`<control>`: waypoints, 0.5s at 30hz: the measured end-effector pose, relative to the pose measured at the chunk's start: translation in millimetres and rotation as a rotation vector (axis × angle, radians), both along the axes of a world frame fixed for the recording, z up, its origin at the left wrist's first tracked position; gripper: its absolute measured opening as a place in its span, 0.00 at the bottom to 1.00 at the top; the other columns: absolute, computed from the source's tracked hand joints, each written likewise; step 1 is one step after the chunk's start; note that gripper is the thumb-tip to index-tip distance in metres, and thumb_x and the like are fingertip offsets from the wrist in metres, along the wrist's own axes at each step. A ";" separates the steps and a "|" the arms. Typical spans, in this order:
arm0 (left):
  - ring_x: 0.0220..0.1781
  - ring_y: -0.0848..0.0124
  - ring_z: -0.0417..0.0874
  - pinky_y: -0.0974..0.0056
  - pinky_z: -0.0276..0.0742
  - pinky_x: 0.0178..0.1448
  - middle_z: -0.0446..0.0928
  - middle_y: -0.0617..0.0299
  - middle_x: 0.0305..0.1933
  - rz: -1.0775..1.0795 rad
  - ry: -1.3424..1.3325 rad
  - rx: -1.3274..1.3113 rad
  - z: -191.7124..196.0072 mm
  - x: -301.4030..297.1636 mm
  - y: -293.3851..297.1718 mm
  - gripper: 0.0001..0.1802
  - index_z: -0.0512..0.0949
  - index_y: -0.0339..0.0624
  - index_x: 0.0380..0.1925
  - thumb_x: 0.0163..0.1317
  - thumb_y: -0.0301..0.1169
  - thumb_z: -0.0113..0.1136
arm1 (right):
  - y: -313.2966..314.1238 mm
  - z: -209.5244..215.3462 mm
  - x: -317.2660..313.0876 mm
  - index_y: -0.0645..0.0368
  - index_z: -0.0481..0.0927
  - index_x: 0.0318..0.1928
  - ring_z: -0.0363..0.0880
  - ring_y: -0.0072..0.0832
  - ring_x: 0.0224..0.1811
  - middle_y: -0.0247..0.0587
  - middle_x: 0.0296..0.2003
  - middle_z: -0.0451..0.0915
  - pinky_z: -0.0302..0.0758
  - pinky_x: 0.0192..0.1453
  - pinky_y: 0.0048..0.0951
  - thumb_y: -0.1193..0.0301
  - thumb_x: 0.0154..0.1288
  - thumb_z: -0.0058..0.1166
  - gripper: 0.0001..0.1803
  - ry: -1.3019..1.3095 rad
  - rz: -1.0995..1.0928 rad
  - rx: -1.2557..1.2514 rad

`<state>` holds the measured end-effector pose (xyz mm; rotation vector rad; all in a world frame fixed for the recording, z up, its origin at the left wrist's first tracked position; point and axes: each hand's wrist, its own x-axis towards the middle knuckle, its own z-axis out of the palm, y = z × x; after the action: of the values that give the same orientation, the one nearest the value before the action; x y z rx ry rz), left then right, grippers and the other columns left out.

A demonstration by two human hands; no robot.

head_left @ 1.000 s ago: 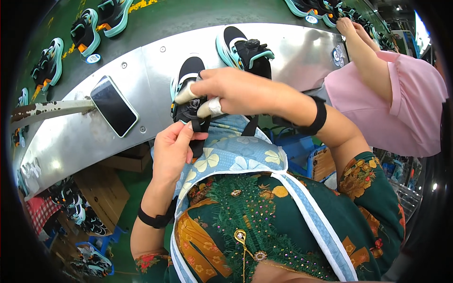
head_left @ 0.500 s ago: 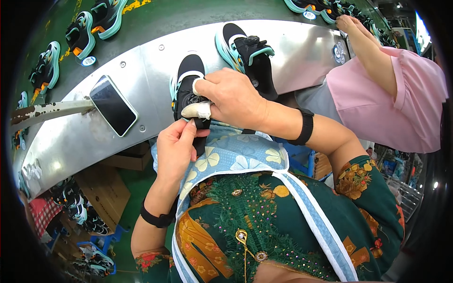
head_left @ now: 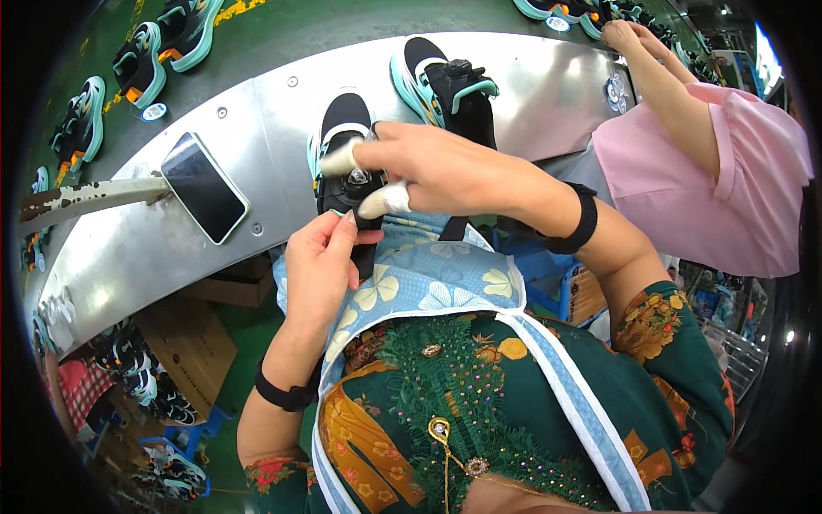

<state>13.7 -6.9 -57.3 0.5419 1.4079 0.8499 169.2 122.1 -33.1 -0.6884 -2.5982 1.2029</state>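
At the view's 11 o'clock, a black sneaker (head_left: 345, 111) rests toe-first on the counter (head_left: 278, 120). The left hand (head_left: 315, 261) pinches its near end; the right hand (head_left: 437, 167) (white covers (head_left: 341, 160) on two digits) parts finger and thumb around its dial (head_left: 358, 177).

At 11 o'clock, the blurry fingers (head_left: 340, 160) of the right hand (head_left: 445, 167) hide part of a shoe (head_left: 346, 111); the left hand (head_left: 315, 261) covers some of its near end. At 1 o'clock, the top edge crops another shoe (head_left: 535, 8).
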 end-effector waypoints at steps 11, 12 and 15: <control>0.12 0.83 0.67 0.76 0.64 0.18 0.85 0.54 0.35 -0.003 -0.079 0.007 -3.3 0.6 -7.1 0.15 0.80 0.33 0.38 0.73 0.33 0.47 | -4.2 -8.2 1.9 0.54 0.81 0.43 0.76 0.38 0.34 0.37 0.25 0.74 0.71 0.37 0.35 0.67 0.54 0.65 0.15 0.044 0.016 -0.034; 0.12 0.83 0.67 0.76 0.64 0.18 0.85 0.54 0.35 -0.004 -0.079 0.008 -3.1 0.7 -7.4 0.15 0.80 0.33 0.38 0.73 0.33 0.47 | -7.7 -12.0 1.1 0.54 0.81 0.43 0.76 0.38 0.34 0.37 0.25 0.74 0.71 0.37 0.35 0.67 0.54 0.65 0.15 0.044 0.016 -0.033; 0.13 0.82 0.68 0.75 0.64 0.19 0.85 0.53 0.35 0.005 -0.064 0.021 -2.4 1.5 -8.5 0.15 0.79 0.33 0.37 0.73 0.33 0.47 | -19.3 -23.7 -7.5 0.54 0.81 0.43 0.76 0.37 0.34 0.37 0.26 0.75 0.71 0.37 0.36 0.67 0.53 0.65 0.15 0.057 -0.113 0.396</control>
<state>15.2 -15.4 -59.7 0.5234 1.3436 0.8796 161.8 102.9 -56.8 -0.6917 -2.5950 0.6356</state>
